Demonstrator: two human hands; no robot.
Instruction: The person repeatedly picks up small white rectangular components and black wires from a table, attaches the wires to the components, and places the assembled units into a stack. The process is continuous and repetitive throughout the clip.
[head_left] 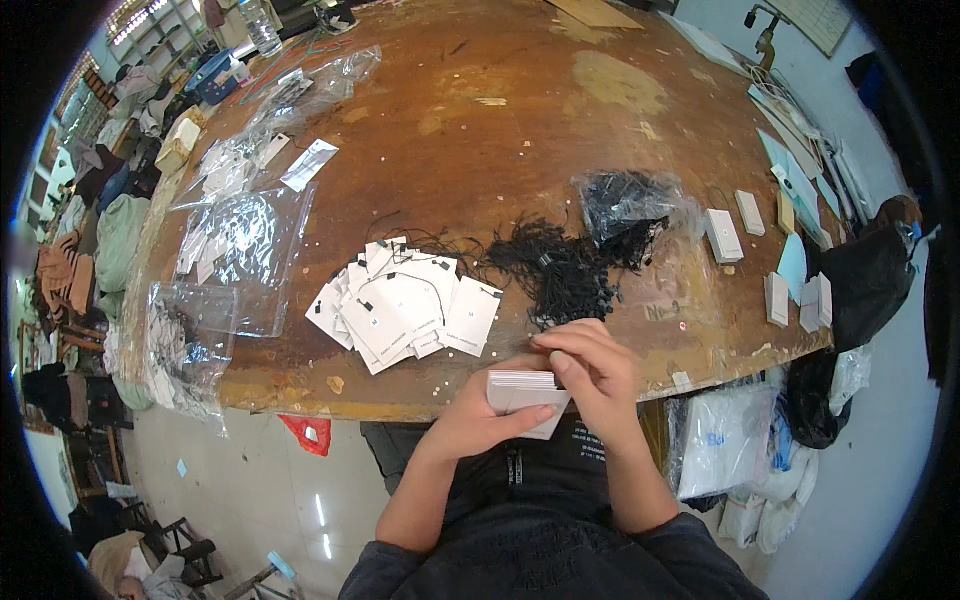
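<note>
My left hand (474, 418) is closed around a thick stack of white hang tags (520, 395), its thumb across the front, at the table's near edge. At the stack's right upper corner, my right hand (600, 378) has its thumb and fingers pinched together; a small dark bit shows by the thumb tip, too small to name. Just beyond my hands lies a tangled heap of black tag strings (555, 280). Left of it, a loose fanned pile of white hang tags (400, 305) spreads over the wood, several with black strings attached.
Clear plastic bags (255, 255) with white tags lie along the table's left side. Another clear bag (625, 195) holds black strings. Small white stacks (722, 237) stand at the right of the brown wooden table (450, 150). Packed bags (725, 440) sit below the right edge.
</note>
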